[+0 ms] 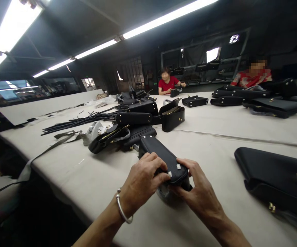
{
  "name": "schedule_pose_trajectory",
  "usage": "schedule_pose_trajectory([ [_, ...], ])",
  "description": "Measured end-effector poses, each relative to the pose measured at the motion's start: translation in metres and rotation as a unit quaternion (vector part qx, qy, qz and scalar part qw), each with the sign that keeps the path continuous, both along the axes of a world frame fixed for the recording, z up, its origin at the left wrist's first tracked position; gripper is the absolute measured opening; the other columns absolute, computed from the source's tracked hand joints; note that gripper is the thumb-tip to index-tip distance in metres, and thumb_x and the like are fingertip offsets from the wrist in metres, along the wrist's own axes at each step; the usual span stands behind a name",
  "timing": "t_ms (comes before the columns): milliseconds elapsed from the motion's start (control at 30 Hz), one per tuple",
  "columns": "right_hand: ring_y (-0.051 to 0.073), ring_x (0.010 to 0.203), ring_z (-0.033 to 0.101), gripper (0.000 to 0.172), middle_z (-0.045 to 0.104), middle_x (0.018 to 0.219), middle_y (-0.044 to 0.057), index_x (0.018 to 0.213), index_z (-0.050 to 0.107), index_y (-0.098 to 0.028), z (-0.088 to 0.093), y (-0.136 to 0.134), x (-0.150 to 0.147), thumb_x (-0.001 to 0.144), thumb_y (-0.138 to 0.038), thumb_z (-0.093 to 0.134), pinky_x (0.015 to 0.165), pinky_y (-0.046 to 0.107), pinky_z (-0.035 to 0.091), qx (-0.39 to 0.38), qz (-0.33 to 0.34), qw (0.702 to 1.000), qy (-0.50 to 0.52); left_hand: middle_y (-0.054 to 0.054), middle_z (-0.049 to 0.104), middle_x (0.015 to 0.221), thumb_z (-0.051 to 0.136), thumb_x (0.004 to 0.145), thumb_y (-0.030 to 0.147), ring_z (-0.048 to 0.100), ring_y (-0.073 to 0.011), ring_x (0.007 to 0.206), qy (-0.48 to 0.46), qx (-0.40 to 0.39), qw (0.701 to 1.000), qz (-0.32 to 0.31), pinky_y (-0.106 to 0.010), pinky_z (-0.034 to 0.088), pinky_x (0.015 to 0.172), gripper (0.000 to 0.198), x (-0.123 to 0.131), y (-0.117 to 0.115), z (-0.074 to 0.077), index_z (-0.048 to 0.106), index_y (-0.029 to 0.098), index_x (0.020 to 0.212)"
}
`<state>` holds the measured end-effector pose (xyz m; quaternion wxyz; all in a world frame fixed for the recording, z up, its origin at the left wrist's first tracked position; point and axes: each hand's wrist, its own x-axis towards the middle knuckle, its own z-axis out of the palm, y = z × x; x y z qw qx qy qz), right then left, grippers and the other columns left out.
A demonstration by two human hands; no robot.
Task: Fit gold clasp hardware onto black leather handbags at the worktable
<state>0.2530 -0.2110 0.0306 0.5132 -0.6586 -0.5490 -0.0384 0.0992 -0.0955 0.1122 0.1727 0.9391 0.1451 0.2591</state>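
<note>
The left hand (145,178) pinches a near corner of a black bag (161,154), thumb against fingers, and the right hand (201,188) clasps the same end from the other side. Put that bag at the dial's centre, 12 pointing away from its holder; its flat side faces up, 4 white tabs near the corners. The long pale table (202,137) stretches out beneath, its edge falling into shadow around 8. A grey strap (26,173) trails over at 9, thin black strips (79,121) fan out towards 10, and a bag heap (133,118) crowds 11. An open bag (173,123) stands at 12; well past it sits a person in plain red (167,84). Another person in patterned red (252,79) is at 1, behind piled bags (230,94). A larger bag (269,164) lies at 3. Strip lights (169,19) glare under a dark ceiling (68,20).
</note>
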Motion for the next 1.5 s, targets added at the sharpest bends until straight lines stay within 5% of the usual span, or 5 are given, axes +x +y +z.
schedule_pose_trajectory([
  [433,0.028,0.113,0.05,0.055,0.051,0.123,0.011,0.13,0.046,-0.021,-0.001,-0.002,-0.009,0.084,-0.033,0.072,0.092,0.043,0.05,0.041,0.048,0.992,-0.112,0.005,0.057,0.081,0.076,0.076,0.019,0.051,-0.0144,0.082,0.125,-0.085,0.988,-0.009,-0.026,0.036,0.069,0.019,-0.01,0.0,0.009,0.057,0.02,0.078],
  [733,0.028,0.108,0.05,0.053,0.051,0.121,0.013,0.129,0.049,-0.017,-0.007,0.001,-0.014,0.08,-0.012,0.069,0.089,0.046,0.051,0.038,0.085,0.983,-0.157,0.007,0.056,0.075,0.08,0.071,0.019,0.052,-0.0122,0.073,0.235,-0.033,0.97,-0.051,-0.026,0.03,0.063,0.024,-0.007,0.006,0.012,0.056,0.02,0.072],
  [900,0.028,0.112,0.05,0.052,0.051,0.123,0.012,0.131,0.047,-0.02,-0.008,0.0,-0.013,0.083,-0.017,0.068,0.093,0.045,0.049,0.041,0.067,0.986,-0.144,0.005,0.057,0.078,0.077,0.076,0.016,0.053,-0.0131,0.075,0.146,-0.006,0.987,-0.062,-0.026,0.036,0.068,0.023,-0.015,0.006,-0.003,0.054,0.019,0.077],
  [1167,0.027,0.115,0.051,0.054,0.053,0.122,0.01,0.129,0.049,-0.023,-0.005,0.003,-0.008,0.081,-0.026,0.074,0.094,0.045,0.049,0.048,0.022,0.998,-0.044,-0.006,0.065,0.094,0.055,0.094,0.012,0.061,-0.0179,0.084,-0.056,0.171,0.982,-0.065,-0.029,0.051,0.073,0.014,-0.026,0.0,-0.027,0.058,0.014,0.108],
  [1500,0.027,0.112,0.051,0.056,0.053,0.121,0.009,0.128,0.049,-0.024,-0.006,0.004,-0.008,0.078,-0.02,0.073,0.09,0.047,0.052,0.042,0.019,0.999,-0.024,-0.004,0.065,0.079,0.045,0.098,0.012,0.06,-0.017,0.069,-0.01,0.33,0.935,-0.127,-0.03,0.051,0.063,0.018,-0.018,0.011,0.0,0.062,0.012,0.099],
])
